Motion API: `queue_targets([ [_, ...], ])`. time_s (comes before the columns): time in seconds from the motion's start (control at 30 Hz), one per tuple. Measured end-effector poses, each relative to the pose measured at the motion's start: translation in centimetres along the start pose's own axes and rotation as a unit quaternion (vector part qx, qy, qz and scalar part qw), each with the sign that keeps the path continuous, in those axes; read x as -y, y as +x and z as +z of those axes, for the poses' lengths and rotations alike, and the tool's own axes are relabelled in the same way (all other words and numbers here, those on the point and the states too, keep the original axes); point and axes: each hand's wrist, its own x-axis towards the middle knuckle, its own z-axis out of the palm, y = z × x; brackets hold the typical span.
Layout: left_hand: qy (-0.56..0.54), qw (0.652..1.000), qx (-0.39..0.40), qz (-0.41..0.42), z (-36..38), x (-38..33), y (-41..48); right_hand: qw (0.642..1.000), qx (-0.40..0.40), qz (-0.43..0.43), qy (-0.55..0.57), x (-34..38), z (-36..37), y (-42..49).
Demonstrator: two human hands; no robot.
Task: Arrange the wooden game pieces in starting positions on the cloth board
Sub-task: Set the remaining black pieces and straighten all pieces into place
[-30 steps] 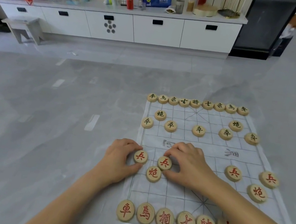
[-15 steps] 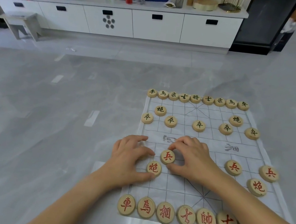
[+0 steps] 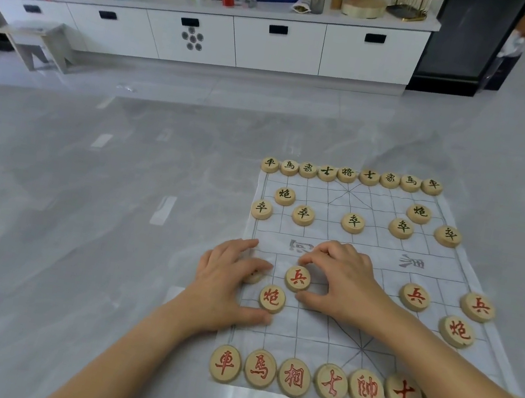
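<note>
Cloth board (image 3: 317,341) on floor (image 3: 76,238). Right hand (image 3: 347,281) curls thumb and forefinger round red soldier piece (image 3: 297,277) in board's near-left area. Left hand (image 3: 224,282) lies flat, fingers pressing mostly hidden piece (image 3: 254,277) at board's left edge, thumb beside red cannon piece (image 3: 272,298).

On the cloth board (image 3: 311,340), the right hand (image 3: 349,281) curls thumb and forefinger round a red soldier piece (image 3: 298,277), and at its 9 o'clock the left hand (image 3: 224,279) lays its fingers over a half-hidden piece (image 3: 254,277) at the board's edge. A red cannon piece (image 3: 272,298) lies at the soldier's 7 o'clock, between the left fingers and thumb; black pieces (image 3: 352,222) fill the 12 o'clock end, a red row (image 3: 294,377) the 6 o'clock edge.
</note>
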Motion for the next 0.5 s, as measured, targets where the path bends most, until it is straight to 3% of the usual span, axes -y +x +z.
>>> queue_targets([
  [0.13,-0.031,0.996,-0.069,-0.053,-0.9,1.5,0.2,0.999,-0.021,-0.012,0.021,0.7,-0.2,-0.6],
  [0.3,-0.001,0.997,-0.044,-0.063,-0.5,2.6,0.2,0.996,-0.028,-0.088,-0.009,2.6,0.6,-1.4],
  [0.5,0.011,0.996,-0.052,-0.065,-0.2,2.5,0.3,0.994,-0.029,-0.102,-0.031,3.1,1.7,-1.2],
])
